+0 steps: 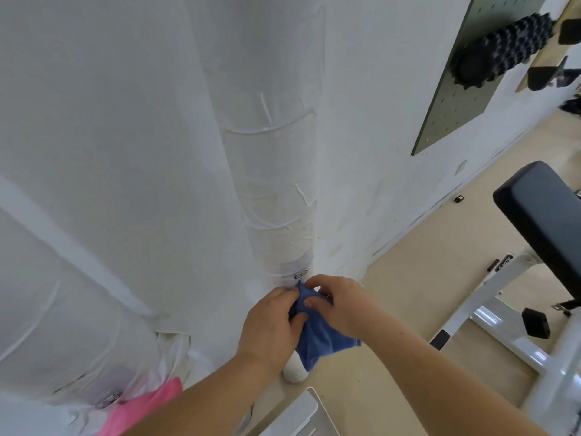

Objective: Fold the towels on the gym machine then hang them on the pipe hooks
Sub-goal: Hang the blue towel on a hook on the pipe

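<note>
At the far left a bright pink cloth towel (pixel 144 407) hangs low on the wall. Our left hand (pixel 270 319) pinches the bunched top of the dark blue cloth towel (pixel 320 335) just under the small silver hook (pixel 301 274) on the white wrapped upright pipe (pixel 270 184), and our right hand (pixel 333 305) pinches it too. The hook looks shallow, though it is too small to be sure. If we let go before the cloth catches, the towel could slip, unfold and drop to the floor (pixel 424 262).

Blue towel (pixel 317 335) bunched, top corner just below the pipe hook (pixel 301 273); pink towel (pixel 147 407) beside another hook (pixel 108 401).
</note>
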Demonstrator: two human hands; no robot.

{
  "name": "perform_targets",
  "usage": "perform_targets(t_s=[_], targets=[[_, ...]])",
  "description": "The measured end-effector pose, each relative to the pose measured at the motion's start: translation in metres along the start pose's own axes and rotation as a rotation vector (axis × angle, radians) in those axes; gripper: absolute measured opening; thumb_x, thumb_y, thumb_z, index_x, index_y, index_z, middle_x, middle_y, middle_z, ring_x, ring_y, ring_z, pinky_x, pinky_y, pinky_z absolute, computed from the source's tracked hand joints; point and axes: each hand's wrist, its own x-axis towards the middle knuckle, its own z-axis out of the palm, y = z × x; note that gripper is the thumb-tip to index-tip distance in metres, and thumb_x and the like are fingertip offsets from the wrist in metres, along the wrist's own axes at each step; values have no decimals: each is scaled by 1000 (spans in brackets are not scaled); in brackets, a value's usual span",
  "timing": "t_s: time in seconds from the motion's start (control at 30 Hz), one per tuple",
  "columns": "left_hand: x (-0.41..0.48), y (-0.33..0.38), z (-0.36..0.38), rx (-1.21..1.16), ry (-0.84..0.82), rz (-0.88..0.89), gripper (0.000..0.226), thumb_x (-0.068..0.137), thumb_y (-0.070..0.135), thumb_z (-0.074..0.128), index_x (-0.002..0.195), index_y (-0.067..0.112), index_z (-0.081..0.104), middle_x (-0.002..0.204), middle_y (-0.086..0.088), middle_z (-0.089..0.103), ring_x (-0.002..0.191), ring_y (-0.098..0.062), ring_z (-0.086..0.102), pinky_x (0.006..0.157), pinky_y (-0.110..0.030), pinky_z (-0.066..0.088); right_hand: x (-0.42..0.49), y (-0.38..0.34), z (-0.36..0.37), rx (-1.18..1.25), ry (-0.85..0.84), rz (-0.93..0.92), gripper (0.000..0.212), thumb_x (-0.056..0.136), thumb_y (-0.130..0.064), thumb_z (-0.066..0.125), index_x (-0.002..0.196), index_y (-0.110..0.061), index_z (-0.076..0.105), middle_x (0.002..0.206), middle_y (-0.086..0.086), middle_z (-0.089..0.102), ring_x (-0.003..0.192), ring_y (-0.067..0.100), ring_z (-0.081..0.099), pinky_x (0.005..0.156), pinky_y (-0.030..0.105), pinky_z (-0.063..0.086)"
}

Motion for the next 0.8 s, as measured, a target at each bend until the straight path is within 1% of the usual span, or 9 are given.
perform_targets(t_s=[0.13, 0.23, 0.33, 0.4, 0.47, 0.53, 0.63, 0.73, 0.8], targets=[[2, 3, 7, 39, 29, -73, 9, 98, 29, 56, 99, 30, 64, 93, 13, 66, 79, -7, 61, 74, -27, 55, -7, 1, 9, 115, 41, -10, 27, 92, -41, 54, 117, -45, 64, 102, -12, 75, 96, 15, 68, 90, 40, 56], [3, 6, 4, 110, 24, -87, 11, 97, 32, 54, 102, 31, 63, 97, 14, 65, 87, -8, 59, 76, -28, 54, -14, 1, 11, 112, 31, -23, 38, 90, -32, 50, 125, -42, 62, 110, -8, 75, 102, 18, 67, 93, 40, 55], [3, 6, 1, 87, -30, -88, 11, 95, 30, 55, 102, 31, 63, 99, 12, 64, 91, -11, 61, 80, -35, 58, -16, -1, 7, 25, -38, -36, 53, 88, -23, 49, 137, -44, 54, 120, -5, 70, 109, 20, 65, 97, 38, 53], [0, 4, -1, 82, -57, -70, 14, 96, 32, 53, 109, 33, 60, 105, 10, 59, 91, -9, 60, 81, -34, 58, -13, -3, 5, -56, -39, -41, 52, 92, -23, 53, 141, -39, 52, 123, -2, 63, 114, 22, 60, 100, 38, 50], [-2, 1, -3, 82, -54, -43, 20, 98, 32, 53, 117, 33, 58, 113, 12, 56, 96, -9, 60, 84, -33, 58, -11, -7, 4, -175, 4, -77, 48, 93, -24, 57, 140, -33, 54, 124, -1, 58, 117, 22, 55, 100, 37, 48], [-1, -1, -5, 11, -28, -64, 17, 98, 30, 55, 114, 30, 61, 107, 13, 63, 93, -8, 63, 85, -33, 58, -9, -9, 4, -251, 34, -112, 49, 91, -24, 59, 139, -32, 53, 126, -5, 60, 118, 21, 56, 99, 35, 48], [1, -3, -2, -29, -14, -84, 9, 97, 28, 56, 101, 28, 64, 88, 13, 67, 81, -8, 64, 80, -32, 58, -7, -7, 10, -218, 40, -99, 52, 88, -27, 60, 138, -38, 52, 125, -11, 65, 114, 18, 60, 95, 32, 50], [5, -4, 4, -52, -8, -120, 8, 96, 27, 55, 94, 28, 62, 84, 11, 65, 78, -9, 64, 73, -32, 58, -4, -1, 18, -142, 130, -105, 50, 79, -26, 62, 128, -39, 61, 113, -12, 70, 105, 18, 64, 90, 35, 54], [9, -4, 4, -75, -4, -163, 11, 98, 29, 54, 92, 30, 64, 84, 12, 66, 77, -6, 64, 69, -25, 55, 1, 3, 22, -85, 169, -105, 48, 73, -30, 62, 120, -41, 64, 105, -13, 71, 100, 16, 64, 87, 37, 55]])
